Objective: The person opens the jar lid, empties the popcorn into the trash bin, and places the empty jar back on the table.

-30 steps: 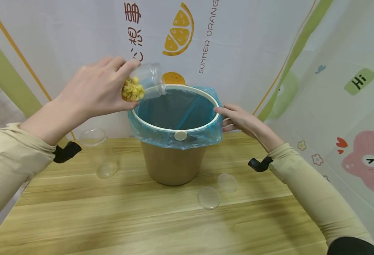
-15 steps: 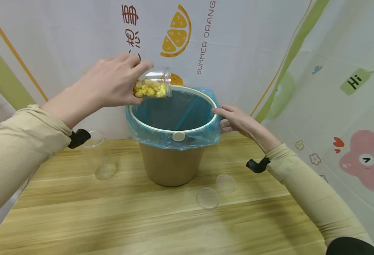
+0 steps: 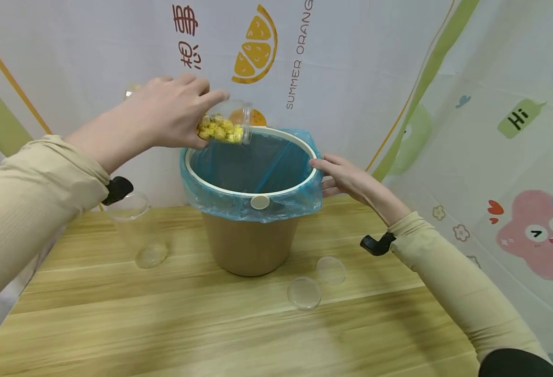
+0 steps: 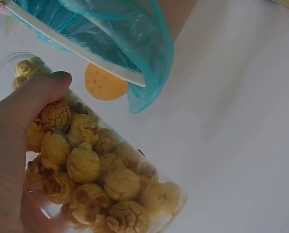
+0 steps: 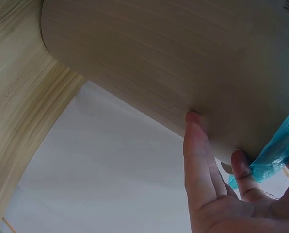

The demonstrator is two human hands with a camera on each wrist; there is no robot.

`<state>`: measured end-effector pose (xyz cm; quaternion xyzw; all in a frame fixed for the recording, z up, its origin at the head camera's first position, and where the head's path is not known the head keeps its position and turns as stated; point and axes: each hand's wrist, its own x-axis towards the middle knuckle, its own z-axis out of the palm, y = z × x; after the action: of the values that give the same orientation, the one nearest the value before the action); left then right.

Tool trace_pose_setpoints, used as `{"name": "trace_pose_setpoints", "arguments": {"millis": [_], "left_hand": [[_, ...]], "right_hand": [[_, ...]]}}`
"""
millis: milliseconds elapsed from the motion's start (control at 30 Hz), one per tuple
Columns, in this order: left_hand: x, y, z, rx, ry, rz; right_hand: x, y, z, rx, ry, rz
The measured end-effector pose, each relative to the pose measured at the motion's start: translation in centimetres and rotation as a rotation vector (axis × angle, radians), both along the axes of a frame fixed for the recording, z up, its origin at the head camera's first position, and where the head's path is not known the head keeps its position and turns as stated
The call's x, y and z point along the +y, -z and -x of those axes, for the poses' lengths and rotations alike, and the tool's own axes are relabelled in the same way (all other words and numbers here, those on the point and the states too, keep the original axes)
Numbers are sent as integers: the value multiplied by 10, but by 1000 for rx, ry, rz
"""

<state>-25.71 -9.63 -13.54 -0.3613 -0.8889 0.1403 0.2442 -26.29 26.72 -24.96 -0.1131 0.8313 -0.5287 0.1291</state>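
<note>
My left hand (image 3: 172,112) grips a clear plastic jar (image 3: 238,112) lying on its side in the air, its open mouth over the left part of the trash bin (image 3: 250,246). Yellow popcorn (image 3: 222,130) lies along the jar's lower side; the left wrist view shows round popcorn (image 4: 84,165) filling much of the jar, with the thumb across it. A blue bag (image 3: 276,209) lines the bin, held under a cream ring (image 3: 210,187). At the bin's right rim, my right hand (image 3: 349,178) holds on, thumb on top and fingers against the outer wall. The bin's bottom inside is hidden.
A clear, lidless plastic container (image 3: 137,230) stands left of the bin on the wooden table (image 3: 187,324). Two clear round lids (image 3: 304,293) lie in front of the bin on its right. Behind hangs a printed curtain (image 3: 351,68).
My left hand has moved right, bringing the jar's mouth further over the bin. The popcorn has slid from the jar's base toward its mouth. My right hand stays at the rim.
</note>
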Motion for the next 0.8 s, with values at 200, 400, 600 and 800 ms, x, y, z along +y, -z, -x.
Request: {"name": "trace_pose_setpoints", "arguments": {"millis": [200, 400, 600, 800], "left_hand": [[4, -4, 0, 1, -12, 68], [6, -1, 3, 12, -12, 120], [10, 2, 6, 15, 0, 130], [17, 2, 5, 11, -16, 154]], "right_hand": [[0, -2, -2, 2, -3, -6], [-1, -2, -2, 1, -2, -6], [0, -1, 0, 0, -15, -14], [2, 0, 0, -1, -22, -19]]}}
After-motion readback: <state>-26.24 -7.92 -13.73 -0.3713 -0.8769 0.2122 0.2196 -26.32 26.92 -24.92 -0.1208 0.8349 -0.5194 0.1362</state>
